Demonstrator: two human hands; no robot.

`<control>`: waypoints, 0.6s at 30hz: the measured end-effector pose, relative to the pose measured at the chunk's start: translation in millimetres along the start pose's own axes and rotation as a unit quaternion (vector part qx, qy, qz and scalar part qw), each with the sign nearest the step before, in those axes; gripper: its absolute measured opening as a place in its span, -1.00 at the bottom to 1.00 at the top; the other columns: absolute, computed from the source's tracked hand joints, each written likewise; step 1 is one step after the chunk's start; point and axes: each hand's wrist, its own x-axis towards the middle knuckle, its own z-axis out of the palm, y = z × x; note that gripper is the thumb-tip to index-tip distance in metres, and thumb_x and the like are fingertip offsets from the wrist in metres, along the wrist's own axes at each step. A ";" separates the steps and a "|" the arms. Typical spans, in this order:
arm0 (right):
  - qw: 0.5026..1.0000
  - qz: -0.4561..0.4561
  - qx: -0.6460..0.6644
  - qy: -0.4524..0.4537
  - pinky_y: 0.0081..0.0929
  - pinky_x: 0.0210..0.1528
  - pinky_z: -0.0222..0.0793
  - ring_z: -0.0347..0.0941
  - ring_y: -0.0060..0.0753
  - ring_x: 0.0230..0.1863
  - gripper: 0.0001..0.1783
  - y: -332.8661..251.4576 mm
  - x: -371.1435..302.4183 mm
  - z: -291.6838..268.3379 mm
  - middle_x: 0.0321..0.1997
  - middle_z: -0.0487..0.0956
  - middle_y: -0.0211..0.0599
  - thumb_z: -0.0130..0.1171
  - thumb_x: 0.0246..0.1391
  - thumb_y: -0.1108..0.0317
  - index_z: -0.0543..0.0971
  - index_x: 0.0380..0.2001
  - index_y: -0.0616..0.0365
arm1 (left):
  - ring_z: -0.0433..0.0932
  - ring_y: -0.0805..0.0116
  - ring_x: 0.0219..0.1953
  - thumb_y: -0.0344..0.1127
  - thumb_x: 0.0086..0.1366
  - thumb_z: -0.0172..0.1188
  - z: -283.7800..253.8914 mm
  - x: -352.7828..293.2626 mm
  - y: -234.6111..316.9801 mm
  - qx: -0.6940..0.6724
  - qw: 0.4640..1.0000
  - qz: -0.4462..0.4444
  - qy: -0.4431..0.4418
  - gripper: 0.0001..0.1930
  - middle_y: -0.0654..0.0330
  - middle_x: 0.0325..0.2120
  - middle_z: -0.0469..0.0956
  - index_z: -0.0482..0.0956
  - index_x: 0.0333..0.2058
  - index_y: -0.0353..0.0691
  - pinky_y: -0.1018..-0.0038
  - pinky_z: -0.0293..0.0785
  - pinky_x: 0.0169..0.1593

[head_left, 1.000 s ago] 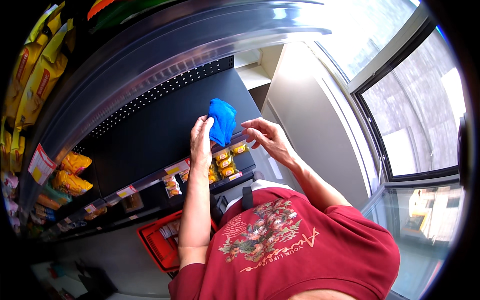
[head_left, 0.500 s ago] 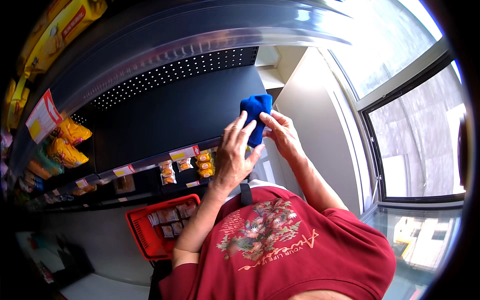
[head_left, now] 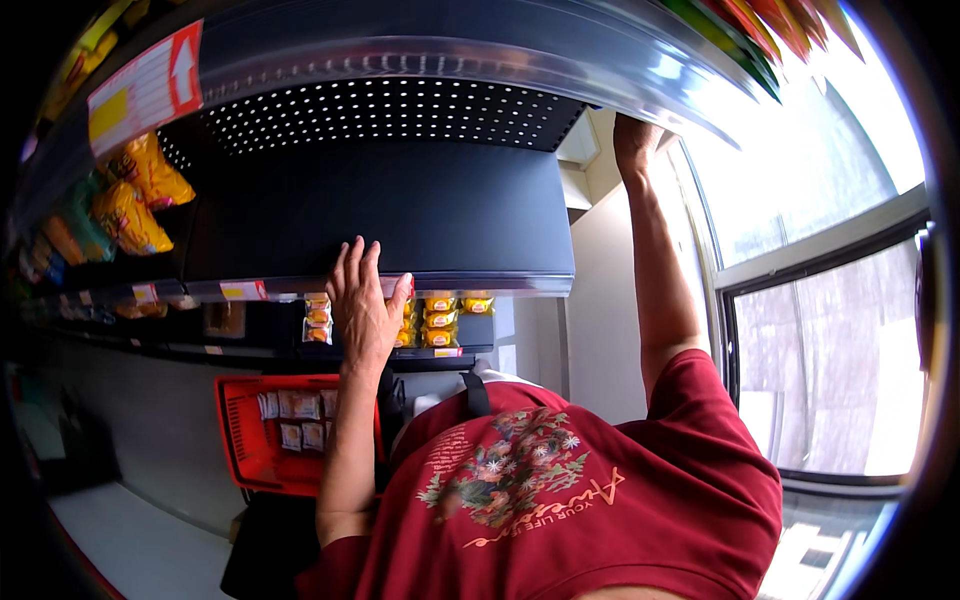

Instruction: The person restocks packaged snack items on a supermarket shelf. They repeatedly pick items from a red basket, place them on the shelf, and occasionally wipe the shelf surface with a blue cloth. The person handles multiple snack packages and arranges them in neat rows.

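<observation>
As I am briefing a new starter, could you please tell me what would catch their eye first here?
The bare black shelf at centre, with the left hand spread on its front edge. The right hand reaches up behind the shelf above, at upper right. A red basket of small packets sits lower left.

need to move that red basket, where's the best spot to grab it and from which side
Judging by its shape, grip the red shopping basket by its top rim, coming from above. It sits upright with the open mouth facing up; the rim on its left side is bare. No handle shows. The left hand is the nearer one, open on the shelf edge.
</observation>
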 end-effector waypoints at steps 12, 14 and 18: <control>0.967 -0.128 0.023 -0.217 -0.24 -0.24 0.47 0.51 -0.10 -0.28 -0.82 -30.1 -68.8 56.3 -0.26 0.49 -0.24 0.30 0.07 0.42 0.63 -0.22 0.00 | 0.16 0.07 0.41 -0.09 0.31 0.28 3.2 -5.6 -5.3 0.042 0.999 -0.009 -0.012 -0.36 0.03 0.35 0.27 0.36 0.28 -0.23 0.10 -0.04 0.48; 0.957 -0.108 0.004 -0.270 -0.19 -0.18 0.52 0.53 -0.10 -0.15 -0.77 -25.5 -89.0 66.3 -0.26 0.50 -0.29 0.30 0.00 0.37 0.66 -0.21 -0.06 | 0.15 0.08 0.42 -0.10 0.30 0.29 2.4 -6.0 -3.5 0.041 0.999 -0.009 -0.017 -0.35 0.02 0.35 0.26 0.34 0.28 -0.25 0.10 -0.05 0.49; 0.945 -0.097 0.012 -0.312 -0.22 -0.16 0.51 0.55 -0.07 -0.20 -0.79 -31.0 -90.7 75.6 -0.24 0.53 -0.23 0.32 0.02 0.37 0.67 -0.21 0.00 | 0.13 0.09 0.43 -0.11 0.29 0.30 0.5 -7.0 -4.3 0.032 0.999 -0.005 -0.015 -0.33 0.01 0.36 0.24 0.32 0.29 -0.26 0.11 -0.08 0.50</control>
